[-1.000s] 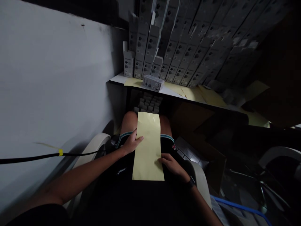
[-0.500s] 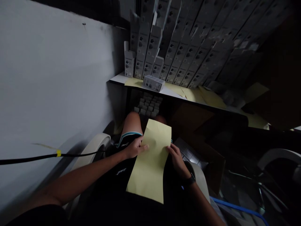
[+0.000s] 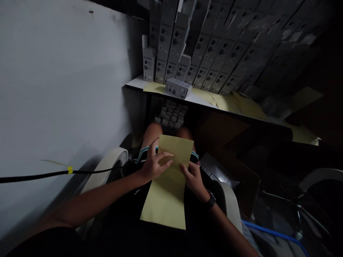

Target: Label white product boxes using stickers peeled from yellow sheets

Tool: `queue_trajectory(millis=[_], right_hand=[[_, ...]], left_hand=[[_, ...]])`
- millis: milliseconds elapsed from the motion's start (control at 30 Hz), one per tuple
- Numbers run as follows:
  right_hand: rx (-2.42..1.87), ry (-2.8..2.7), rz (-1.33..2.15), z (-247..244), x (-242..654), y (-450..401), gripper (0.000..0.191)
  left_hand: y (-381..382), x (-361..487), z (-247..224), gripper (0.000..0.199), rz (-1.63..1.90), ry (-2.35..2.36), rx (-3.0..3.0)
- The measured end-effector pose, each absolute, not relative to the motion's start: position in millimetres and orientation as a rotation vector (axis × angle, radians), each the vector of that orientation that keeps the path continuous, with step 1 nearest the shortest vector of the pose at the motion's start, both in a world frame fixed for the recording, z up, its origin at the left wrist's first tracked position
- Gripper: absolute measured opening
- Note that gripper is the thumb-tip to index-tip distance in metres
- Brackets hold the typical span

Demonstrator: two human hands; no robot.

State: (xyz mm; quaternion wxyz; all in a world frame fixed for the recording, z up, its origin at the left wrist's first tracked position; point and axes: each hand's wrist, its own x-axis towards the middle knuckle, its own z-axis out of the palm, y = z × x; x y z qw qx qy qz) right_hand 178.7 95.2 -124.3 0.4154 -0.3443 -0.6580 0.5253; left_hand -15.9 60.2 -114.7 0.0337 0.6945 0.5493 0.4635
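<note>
Yellow sheet (image 3: 170, 187) over my thighs (image 3: 152, 132), lower edge free; my right hand (image 3: 194, 177) pinches its right edge, my left hand (image 3: 154, 165) spreads over the left (grip unclear). Armrests (image 3: 229, 201) limit side room; boxes (image 3: 173, 41) crowd the shelf (image 3: 199, 101) ahead.

Peers forward and down from the wearer's head, one lone view, close in, above and behind the left hand (image 3: 153, 166) and right hand (image 3: 194, 179); catches both just below mid-frame, runs past them to the shelf (image 3: 136, 83) beyond, takes in the wall (image 3: 66, 89) leftward.
</note>
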Motion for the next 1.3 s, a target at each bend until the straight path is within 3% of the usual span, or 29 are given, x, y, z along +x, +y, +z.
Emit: queue_trajectory(millis=[333,633,933,1300], right_hand=[[-0.770,-2.030,1.025,-103.0,166.8,94.6,0.034],[-0.851,-2.176,1.022,-94.6,162.5,101.1,0.035],[-0.964,-2.323,0.790,-99.1,159.7,113.5,0.032],[-0.920,-2.331,0.862,-107.7,159.9,126.0,0.029]], left_hand=[[66.4,-22.3,-111.9,0.019,1.503,1.595,2.275],[68.5,-27.9,-109.0,0.018,1.380,1.426,2.625],[75.0,-30.1,-119.2,0.025,1.259,1.353,2.418],[87.6,-37.5,-129.3,0.034,1.087,1.111,1.919]])
